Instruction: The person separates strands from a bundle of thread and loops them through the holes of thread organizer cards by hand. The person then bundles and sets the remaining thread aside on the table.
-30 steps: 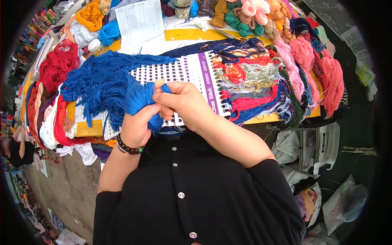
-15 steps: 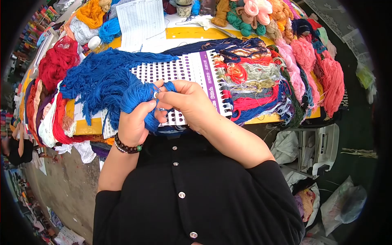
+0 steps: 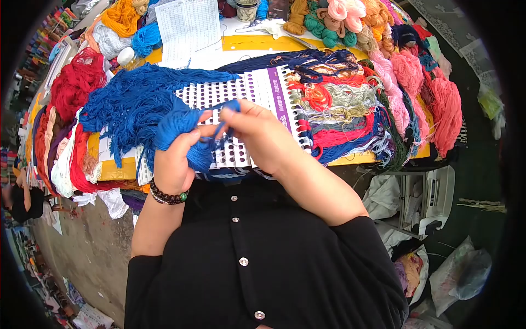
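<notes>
My left hand (image 3: 176, 162), with a bead bracelet at the wrist, is closed around a bundle of blue embroidery thread (image 3: 178, 129). Opposite it, my right hand (image 3: 260, 134) pinches a few blue strands (image 3: 230, 105) between thumb and fingers, slightly blurred. Both hands are above a white punched thread card (image 3: 241, 90) with a purple printed strip. A large loose heap of blue thread (image 3: 123, 104) spreads over the card's left part. Along its right side, many-coloured threads (image 3: 339, 109) hang through the holes.
A printed sheet (image 3: 189, 30) stands at the back, near scissors (image 3: 301, 41) and a small tub (image 3: 246, 11). Red thread (image 3: 79, 82) lies at the left, pink skeins (image 3: 446, 115) at the right. Plastic bags (image 3: 460, 268) rest on the floor. Another person (image 3: 24, 200) is at far left.
My right hand has drawn slightly right and down from the left hand, carrying blue strands between its fingers. My left hand and its bundle have shifted slightly left.
</notes>
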The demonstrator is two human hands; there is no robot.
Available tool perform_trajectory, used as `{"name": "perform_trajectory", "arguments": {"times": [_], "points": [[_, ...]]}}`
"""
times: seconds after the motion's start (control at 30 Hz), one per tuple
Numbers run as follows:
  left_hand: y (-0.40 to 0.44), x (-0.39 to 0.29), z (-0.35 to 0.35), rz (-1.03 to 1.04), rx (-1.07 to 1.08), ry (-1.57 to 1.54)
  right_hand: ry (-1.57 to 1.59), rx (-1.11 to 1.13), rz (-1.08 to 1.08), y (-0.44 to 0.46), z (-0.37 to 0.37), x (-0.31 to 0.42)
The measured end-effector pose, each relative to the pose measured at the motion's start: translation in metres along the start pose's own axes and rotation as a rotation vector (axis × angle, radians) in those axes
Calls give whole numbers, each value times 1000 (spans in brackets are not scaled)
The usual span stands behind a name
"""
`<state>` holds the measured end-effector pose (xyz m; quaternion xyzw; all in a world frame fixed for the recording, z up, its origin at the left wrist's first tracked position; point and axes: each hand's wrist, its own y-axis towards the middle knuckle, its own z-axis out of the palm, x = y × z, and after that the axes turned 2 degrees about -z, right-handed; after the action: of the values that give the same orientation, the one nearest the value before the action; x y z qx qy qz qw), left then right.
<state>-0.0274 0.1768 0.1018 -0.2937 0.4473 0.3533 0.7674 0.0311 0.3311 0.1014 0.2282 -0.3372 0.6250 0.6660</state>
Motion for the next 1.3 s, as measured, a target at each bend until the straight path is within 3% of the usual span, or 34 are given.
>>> {"name": "perform_trajectory", "arguments": {"times": [0.1, 0.17, 0.23, 0.33, 0.47, 0.57, 1.07, 1.3], "points": [[0, 1, -11, 13, 52, -17, 351, 70, 67, 4, -14, 5], [0, 1, -8, 21, 196, -14, 170, 54, 85, 4, -12, 4], [-3, -1, 7, 7, 167, 72, -11, -90, 81, -4, 11, 8], [-3, 2, 11, 37, 163, 79, -152, 5, 33, -1, 7, -6], [-6, -1, 9, -16, 140, 113, 1, 79, 74, -4, 5, -4], [-7, -5, 7, -12, 106, 239, -98, -8, -21, -3, 2, -8], [-6, 0, 14, -23, -87, 243, -79, -12, -28, -6, 4, -9], [-7, -2, 14, -41, 0, 78, -1, -8, -45, -13, 15, -1]]}}
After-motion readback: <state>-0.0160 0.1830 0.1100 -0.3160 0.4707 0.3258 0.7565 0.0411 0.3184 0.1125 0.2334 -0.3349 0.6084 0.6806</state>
